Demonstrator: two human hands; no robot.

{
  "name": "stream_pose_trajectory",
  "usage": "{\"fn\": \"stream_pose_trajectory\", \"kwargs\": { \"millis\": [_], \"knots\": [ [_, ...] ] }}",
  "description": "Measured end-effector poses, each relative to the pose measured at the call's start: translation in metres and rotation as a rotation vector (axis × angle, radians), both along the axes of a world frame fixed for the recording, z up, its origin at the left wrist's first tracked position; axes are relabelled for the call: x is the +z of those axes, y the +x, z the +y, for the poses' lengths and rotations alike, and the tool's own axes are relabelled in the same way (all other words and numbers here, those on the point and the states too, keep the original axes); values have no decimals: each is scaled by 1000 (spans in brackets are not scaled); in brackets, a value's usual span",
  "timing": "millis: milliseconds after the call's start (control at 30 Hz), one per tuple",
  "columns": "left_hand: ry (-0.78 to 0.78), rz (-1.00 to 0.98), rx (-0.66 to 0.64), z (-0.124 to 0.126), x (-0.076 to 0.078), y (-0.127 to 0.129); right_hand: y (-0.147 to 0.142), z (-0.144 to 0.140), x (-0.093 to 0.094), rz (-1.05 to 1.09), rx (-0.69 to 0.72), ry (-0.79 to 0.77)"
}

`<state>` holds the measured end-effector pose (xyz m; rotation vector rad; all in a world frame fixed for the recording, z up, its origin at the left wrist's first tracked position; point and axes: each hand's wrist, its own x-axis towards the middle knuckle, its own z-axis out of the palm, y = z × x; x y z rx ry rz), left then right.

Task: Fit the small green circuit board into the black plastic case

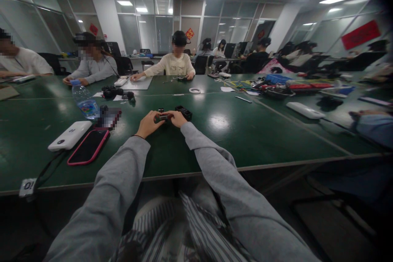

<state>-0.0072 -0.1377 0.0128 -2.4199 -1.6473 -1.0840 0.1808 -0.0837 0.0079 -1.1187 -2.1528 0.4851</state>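
Note:
My left hand (147,124) and my right hand (177,118) meet over the green table, fingers closed on a small dark object (163,118) with a pale strip and a bit of red. Its kind is too small to make out, and the fingers hide part of it. Just behind my right hand lies a black boxy thing (184,112) with an open-looking top. A small dark piece (161,110) shows right behind the held object.
To the left are a pink-edged phone (89,147), a white power bank (70,136) with a cable, another phone (109,118) and a water bottle (84,100). A white ring (195,90) lies ahead. Cables and tools (276,84) clutter the right. Several people sit around.

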Motion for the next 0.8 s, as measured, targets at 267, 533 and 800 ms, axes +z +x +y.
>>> {"fn": "stream_pose_trajectory", "kwargs": {
  "millis": [267, 533, 800],
  "knots": [
    [-21, -71, 26, 1, 0, 0, -3, -10, 9, -11, -10, -13],
    [-99, -68, 55, 1, 2, -2, -6, -23, 19, 11, -75, -39],
    [-84, -56, 68, -3, 5, -1, -6, -23, 18, 13, -81, -19]
  ]
}}
